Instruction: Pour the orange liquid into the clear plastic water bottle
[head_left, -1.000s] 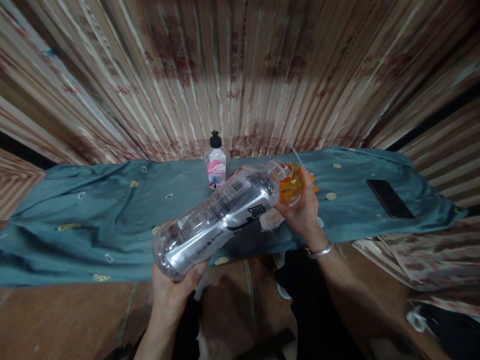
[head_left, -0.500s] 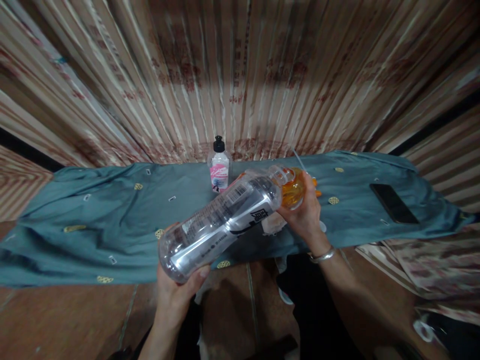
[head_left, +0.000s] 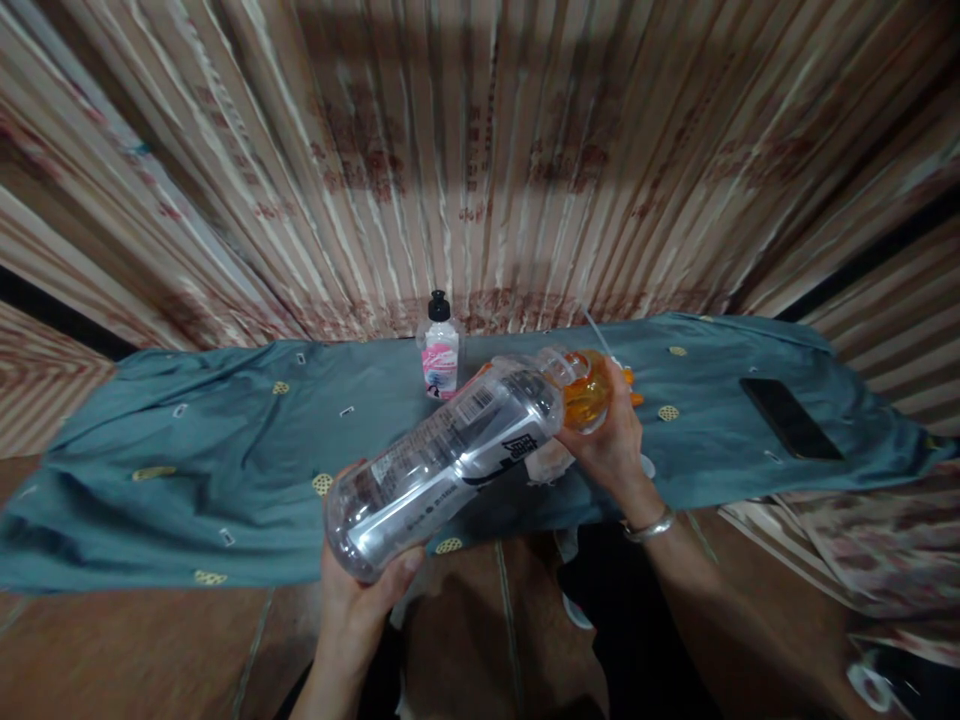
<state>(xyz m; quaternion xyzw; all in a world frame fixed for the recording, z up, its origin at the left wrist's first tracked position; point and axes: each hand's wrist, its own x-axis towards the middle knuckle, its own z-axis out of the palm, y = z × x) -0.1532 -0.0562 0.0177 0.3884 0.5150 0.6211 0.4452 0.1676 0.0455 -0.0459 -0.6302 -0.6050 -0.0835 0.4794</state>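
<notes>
My left hand (head_left: 367, 590) is wrapped round the base of a large clear plastic bottle (head_left: 442, 465) with a printed label. The bottle is tilted, its neck end pointing up and right. At that end my right hand (head_left: 611, 440) is closed round a small see-through container (head_left: 586, 395) with orange in it. The bottle's neck and the container overlap in view; I cannot tell whether they touch. Beneath the bottle's upper end lies a pale, crumpled-looking item (head_left: 549, 462), partly hidden.
A small pump-style bottle (head_left: 440, 365) with a black cap and pink label stands behind, on the green cloth-covered table (head_left: 240, 440). A black phone (head_left: 791, 418) lies at the right. Orange pieces (head_left: 636, 398) and a thin pale stick (head_left: 596, 328) show beyond my right hand. Striped curtains hang behind.
The whole scene sits slightly lower in the picture. Both hands keep their hold, and the large bottle and orange container stay in nearly the same pose.
</notes>
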